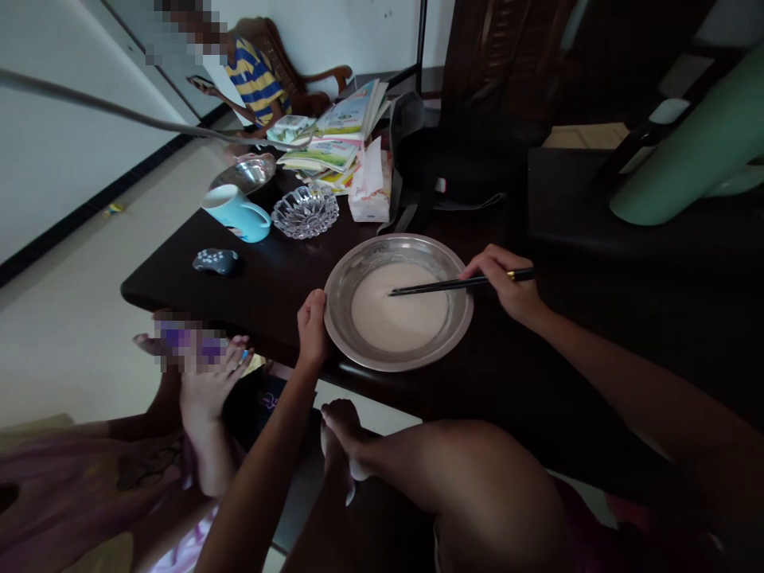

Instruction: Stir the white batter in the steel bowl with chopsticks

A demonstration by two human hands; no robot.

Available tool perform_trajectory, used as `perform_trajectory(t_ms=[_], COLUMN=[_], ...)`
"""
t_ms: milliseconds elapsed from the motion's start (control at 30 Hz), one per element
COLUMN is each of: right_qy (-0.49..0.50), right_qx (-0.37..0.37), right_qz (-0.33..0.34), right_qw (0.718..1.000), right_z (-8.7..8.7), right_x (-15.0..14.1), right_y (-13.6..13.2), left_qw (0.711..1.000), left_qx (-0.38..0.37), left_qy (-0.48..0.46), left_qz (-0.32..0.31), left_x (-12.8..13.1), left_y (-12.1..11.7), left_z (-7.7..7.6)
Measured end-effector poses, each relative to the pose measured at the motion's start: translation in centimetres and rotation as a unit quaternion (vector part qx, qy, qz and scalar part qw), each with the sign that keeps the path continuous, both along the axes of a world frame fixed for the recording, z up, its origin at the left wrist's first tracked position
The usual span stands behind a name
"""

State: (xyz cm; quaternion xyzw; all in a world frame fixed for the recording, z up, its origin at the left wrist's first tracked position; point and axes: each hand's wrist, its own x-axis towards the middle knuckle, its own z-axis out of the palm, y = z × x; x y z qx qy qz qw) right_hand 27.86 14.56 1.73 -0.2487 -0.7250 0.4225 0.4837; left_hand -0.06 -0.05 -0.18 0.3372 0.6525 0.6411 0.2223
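A wide metal bowl (341,338) rests near the front edge of the dark table. Inside it lies a pale, off-white batter-like liquid (399,322). My left hand (313,326) grips the bowl's left rim, its fingers curled against the side. Black chopsticks (435,286) are held in my right hand (507,280) above the bowl's right rim. Their tips reach down to the liquid near the middle of the bowl. A gold band shows toward the chopsticks' rear end.
Beyond the bowl are a glass dish (305,212), a light-blue mug (237,213), a metal basin (254,171), a tissue pack (371,191) and stacked books (340,131). A grey patterned object (215,260) lies left. One person sits close at left, another farther back. A green bottle (686,151) stands right.
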Motion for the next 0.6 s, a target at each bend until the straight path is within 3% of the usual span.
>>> perform_trajectory(t_ms=[133,233,300,433,533,600], right_qy=[0.072,0.008,0.002,0.088,0.033,-0.001], right_qx=[-0.050,-0.013,-0.005,-0.059,-0.046,-0.019], right_qz=[0.000,0.038,0.021,0.009,0.058,0.047], right_qw=[0.996,0.999,1.000,0.994,0.997,0.999], right_z=[0.09,0.17,0.11,-0.26,-0.29,-0.17], right_x=[0.05,-0.01,-0.03,-0.04,-0.08,-0.07], right_y=[-0.05,-0.12,-0.03,0.17,0.05,0.04], left_qw=[1.000,1.000,1.000,1.000,1.000,1.000], left_qx=[-0.001,-0.005,-0.004,-0.003,-0.005,0.000], left_qy=[0.003,-0.001,-0.003,-0.005,-0.008,-0.003], left_qz=[0.001,0.007,0.008,0.007,0.004,0.004], left_x=[0.08,0.24,0.33,0.37,0.29,0.20], left_y=[0.03,0.00,-0.03,-0.04,0.03,0.08], left_z=[0.09,0.35,0.45,0.43,0.34,0.24])
